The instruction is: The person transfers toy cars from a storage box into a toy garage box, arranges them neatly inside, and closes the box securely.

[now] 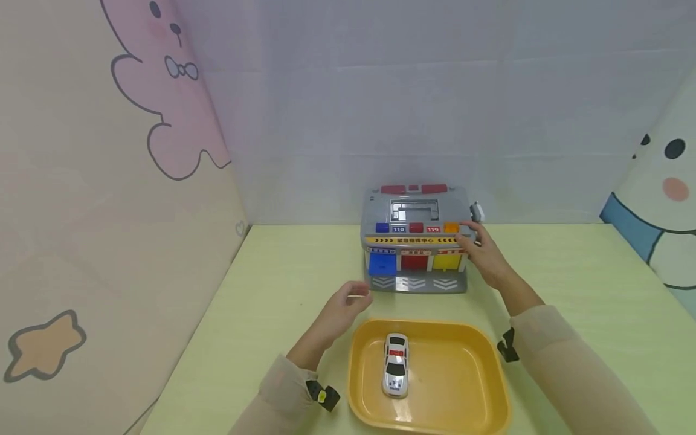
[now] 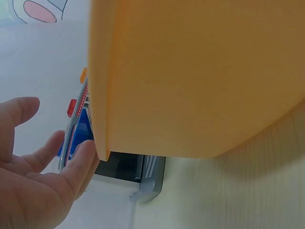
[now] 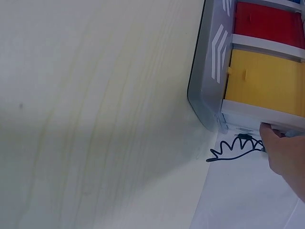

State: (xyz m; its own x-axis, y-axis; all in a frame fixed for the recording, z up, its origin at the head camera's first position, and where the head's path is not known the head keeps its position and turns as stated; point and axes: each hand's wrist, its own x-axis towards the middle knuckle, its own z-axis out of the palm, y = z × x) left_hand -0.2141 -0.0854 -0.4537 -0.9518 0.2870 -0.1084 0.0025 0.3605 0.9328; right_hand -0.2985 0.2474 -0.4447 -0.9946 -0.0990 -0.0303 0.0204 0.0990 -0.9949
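Note:
A grey toy garage (image 1: 380,208) with a blue door (image 1: 383,264), a red door (image 1: 414,262) and a yellow door (image 1: 447,261) stands at the back of the table. The blue door is tilted outward at its bottom. My right hand (image 1: 489,260) grips the garage's right roof corner, beside an orange button (image 1: 451,228). My left hand (image 1: 339,311) hovers in front of the garage's lower left corner, fingers loosely bent and holding nothing. In the left wrist view, the left hand (image 2: 43,186) appears near the blue door, its fingers spread.
A yellow tray (image 1: 435,323) sits nearest me, with a white toy police car (image 1: 396,374) in it. The tray's side (image 2: 200,76) blocks much of the left wrist view. A dark coiled cord (image 3: 233,150) hangs by the garage's side. A white curtain (image 1: 304,121) rises behind.

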